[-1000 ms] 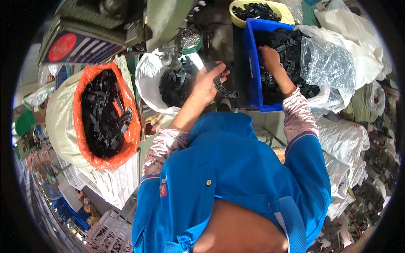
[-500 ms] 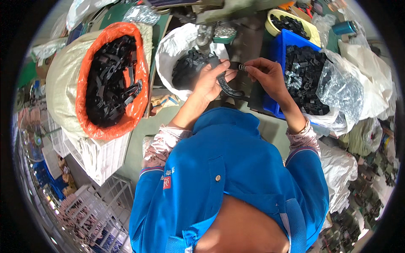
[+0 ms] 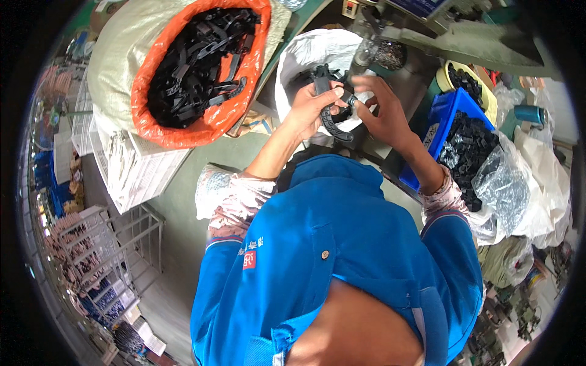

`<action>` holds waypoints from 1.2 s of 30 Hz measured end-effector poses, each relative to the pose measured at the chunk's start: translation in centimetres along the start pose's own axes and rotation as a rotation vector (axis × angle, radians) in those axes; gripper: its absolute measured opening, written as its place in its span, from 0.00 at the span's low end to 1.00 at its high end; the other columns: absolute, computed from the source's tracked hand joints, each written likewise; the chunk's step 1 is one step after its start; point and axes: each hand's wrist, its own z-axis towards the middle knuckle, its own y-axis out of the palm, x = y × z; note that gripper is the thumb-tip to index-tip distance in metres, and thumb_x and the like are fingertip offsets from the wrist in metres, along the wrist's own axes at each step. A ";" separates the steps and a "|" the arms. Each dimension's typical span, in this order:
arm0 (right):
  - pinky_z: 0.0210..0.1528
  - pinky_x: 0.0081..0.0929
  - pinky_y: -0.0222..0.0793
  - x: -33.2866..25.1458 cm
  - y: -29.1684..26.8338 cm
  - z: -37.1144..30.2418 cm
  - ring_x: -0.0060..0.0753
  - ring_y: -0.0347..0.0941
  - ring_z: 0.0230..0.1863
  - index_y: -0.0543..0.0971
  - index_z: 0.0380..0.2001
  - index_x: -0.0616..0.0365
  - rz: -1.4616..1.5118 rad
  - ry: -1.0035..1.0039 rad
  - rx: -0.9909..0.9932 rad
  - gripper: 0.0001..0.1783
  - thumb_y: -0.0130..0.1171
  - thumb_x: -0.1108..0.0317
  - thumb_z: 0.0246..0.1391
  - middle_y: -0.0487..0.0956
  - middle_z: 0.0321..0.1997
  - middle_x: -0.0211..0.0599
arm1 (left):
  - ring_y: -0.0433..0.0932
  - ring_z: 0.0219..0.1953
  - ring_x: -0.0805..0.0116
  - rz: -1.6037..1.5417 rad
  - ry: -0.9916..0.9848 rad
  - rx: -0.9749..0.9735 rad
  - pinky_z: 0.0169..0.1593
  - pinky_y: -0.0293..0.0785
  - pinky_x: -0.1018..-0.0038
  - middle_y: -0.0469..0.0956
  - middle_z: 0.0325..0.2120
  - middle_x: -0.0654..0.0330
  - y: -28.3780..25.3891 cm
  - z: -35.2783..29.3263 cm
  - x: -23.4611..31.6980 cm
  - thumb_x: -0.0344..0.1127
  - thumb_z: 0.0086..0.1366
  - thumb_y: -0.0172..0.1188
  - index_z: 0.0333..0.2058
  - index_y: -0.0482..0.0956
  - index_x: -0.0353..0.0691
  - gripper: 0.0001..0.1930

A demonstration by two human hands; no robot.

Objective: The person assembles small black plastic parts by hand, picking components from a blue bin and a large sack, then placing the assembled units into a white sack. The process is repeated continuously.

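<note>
My left hand (image 3: 308, 110) is closed around a black plastic part with a curved, ribbed lever (image 3: 331, 126) that hangs below the fingers. A short piece with a small metallic end (image 3: 350, 99) sticks out of it to the right. Beside that end is my right hand (image 3: 387, 119), its thumb close to or touching the piece. Its index finger is raised apart from the thumb and blurred by motion. Both hands are over the near right part of a white sack (image 3: 293, 61) that holds black parts, mostly hidden by the hands.
At the left, an orange-lined sack (image 3: 139, 110) bulges with black parts. To the right stand a blue bin (image 3: 436, 131) of small black pieces and a yellow tub (image 3: 488, 100). A clear plastic bag (image 3: 503, 177) drapes over the bin. Machine metalwork (image 3: 366, 49) rises behind the sack.
My right fingers have come off the spring-like metal piece that they pinched, and spread apart. The left hand keeps its hold. The whole view has swung, shifting the surroundings.
</note>
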 end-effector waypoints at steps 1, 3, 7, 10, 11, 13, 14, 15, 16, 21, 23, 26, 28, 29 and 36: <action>0.44 0.23 0.70 -0.2 0.4 0.3 0.30 0.74 0.52 0.73 0.56 0.60 0.073 -0.032 -0.002 0.24 0.55 0.76 0.53 0.76 0.53 0.38 | 0.79 0.28 0.71 0.020 -0.013 -0.012 0.29 0.72 0.79 0.79 0.28 0.58 -0.3 -0.2 0.4 0.29 0.60 0.66 0.40 0.77 0.33 0.11; 0.52 0.25 0.67 0.8 0.7 0.7 0.32 0.69 0.60 0.66 0.63 0.60 0.197 -0.033 -0.170 0.32 0.50 0.74 0.51 0.72 0.60 0.38 | 0.79 0.28 0.73 0.014 -0.038 -0.070 0.27 0.73 0.80 0.79 0.28 0.60 -0.8 -0.2 0.7 0.31 0.62 0.65 0.43 0.77 0.33 0.13; 0.47 0.29 0.74 1.3 2.2 1.0 0.38 0.75 0.49 0.68 0.60 0.61 0.122 -0.053 -0.084 0.33 0.61 0.74 0.47 0.71 0.54 0.47 | 0.80 0.29 0.73 -0.070 -0.113 -0.009 0.28 0.75 0.81 0.81 0.31 0.58 0.5 -1.4 1.2 0.33 0.64 0.64 0.43 0.77 0.33 0.12; 0.43 0.29 0.76 1.3 4.6 0.1 0.42 0.74 0.47 0.67 0.59 0.63 -0.208 -0.134 0.192 0.36 0.66 0.74 0.45 0.69 0.53 0.49 | 0.82 0.32 0.70 -0.084 0.000 -0.051 0.33 0.79 0.78 0.82 0.35 0.54 -0.3 -1.2 -0.4 0.29 0.63 0.63 0.41 0.78 0.33 0.09; 0.43 0.29 0.76 1.3 4.7 -0.1 0.42 0.74 0.47 0.66 0.59 0.63 -0.167 -0.136 0.201 0.36 0.66 0.74 0.45 0.68 0.54 0.50 | 0.82 0.33 0.69 -0.054 0.021 -0.020 0.34 0.79 0.78 0.82 0.35 0.54 -0.4 -1.1 -0.7 0.28 0.63 0.63 0.41 0.78 0.33 0.09; 0.43 0.29 0.77 1.4 5.1 -0.6 0.41 0.73 0.49 0.66 0.60 0.64 -0.084 -0.139 0.220 0.36 0.67 0.74 0.45 0.66 0.56 0.50 | 0.83 0.34 0.68 0.011 0.052 0.005 0.36 0.80 0.76 0.82 0.35 0.55 -0.3 -1.3 -0.5 0.26 0.62 0.63 0.40 0.77 0.33 0.08; 0.43 0.28 0.76 1.2 5.2 -0.8 0.35 0.75 0.46 0.68 0.57 0.65 0.084 -0.107 0.237 0.31 0.66 0.74 0.49 0.72 0.51 0.46 | 0.83 0.34 0.68 0.046 0.064 -0.003 0.37 0.80 0.76 0.82 0.35 0.55 -0.3 -1.3 -0.1 0.25 0.61 0.63 0.40 0.77 0.33 0.08; 0.43 0.26 0.75 1.2 4.8 -0.8 0.31 0.75 0.44 0.70 0.56 0.64 0.300 0.048 0.189 0.29 0.65 0.74 0.51 0.74 0.48 0.42 | 0.83 0.34 0.68 0.083 0.077 -0.013 0.37 0.81 0.75 0.81 0.34 0.56 -0.5 -1.4 0.3 0.24 0.61 0.63 0.40 0.77 0.33 0.08; 0.44 0.24 0.74 1.5 3.9 -0.8 0.28 0.75 0.42 0.71 0.56 0.64 0.514 0.202 0.140 0.27 0.64 0.73 0.53 0.76 0.45 0.38 | 0.83 0.35 0.69 0.220 0.084 -0.022 0.39 0.81 0.74 0.81 0.33 0.57 -1.3 -0.9 0.2 0.23 0.59 0.64 0.39 0.77 0.31 0.09; 0.43 0.21 0.72 4.8 1.1 -1.2 0.24 0.76 0.37 0.75 0.50 0.63 0.750 0.453 0.091 0.17 0.61 0.72 0.57 0.79 0.40 0.33 | 0.83 0.35 0.66 0.383 0.175 -0.074 0.39 0.82 0.74 0.81 0.34 0.55 -0.5 -0.4 -0.9 0.22 0.59 0.65 0.44 0.70 0.32 0.16; 0.47 0.24 0.74 4.9 0.9 -1.7 0.27 0.77 0.40 0.77 0.48 0.63 0.921 0.566 0.100 0.15 0.60 0.73 0.58 0.79 0.42 0.36 | 0.83 0.35 0.67 0.381 0.269 -0.031 0.39 0.82 0.74 0.80 0.33 0.55 -0.6 0.1 -1.5 0.22 0.59 0.65 0.44 0.70 0.34 0.16; 0.50 0.28 0.75 5.7 0.8 -2.7 0.30 0.77 0.42 0.77 0.47 0.65 1.057 0.630 0.109 0.14 0.60 0.73 0.58 0.79 0.43 0.38 | 0.79 0.34 0.76 0.665 0.400 -0.003 0.39 0.77 0.78 0.80 0.33 0.61 -0.4 0.5 -1.7 0.25 0.56 0.69 0.40 0.72 0.35 0.16; 0.52 0.29 0.75 5.4 0.9 -3.0 0.32 0.78 0.43 0.77 0.48 0.67 1.062 0.656 0.133 0.14 0.60 0.74 0.58 0.79 0.44 0.40 | 0.76 0.35 0.80 0.770 0.475 0.011 0.40 0.73 0.80 0.81 0.33 0.64 -0.1 0.4 -1.5 0.27 0.54 0.72 0.37 0.74 0.36 0.15; 0.52 0.30 0.75 5.4 0.8 -3.1 0.33 0.78 0.44 0.77 0.47 0.67 1.063 0.646 0.144 0.14 0.60 0.74 0.58 0.79 0.44 0.40 | 0.76 0.35 0.80 0.785 0.480 0.010 0.40 0.73 0.80 0.81 0.33 0.64 -0.2 0.5 -1.4 0.27 0.54 0.72 0.37 0.74 0.36 0.15; 0.52 0.31 0.74 5.3 0.2 -3.5 0.35 0.78 0.45 0.77 0.46 0.69 1.060 0.602 0.208 0.14 0.60 0.74 0.58 0.79 0.45 0.42 | 0.77 0.36 0.80 0.885 0.498 0.045 0.41 0.74 0.80 0.81 0.32 0.63 0.8 0.2 -1.2 0.27 0.56 0.70 0.37 0.74 0.35 0.14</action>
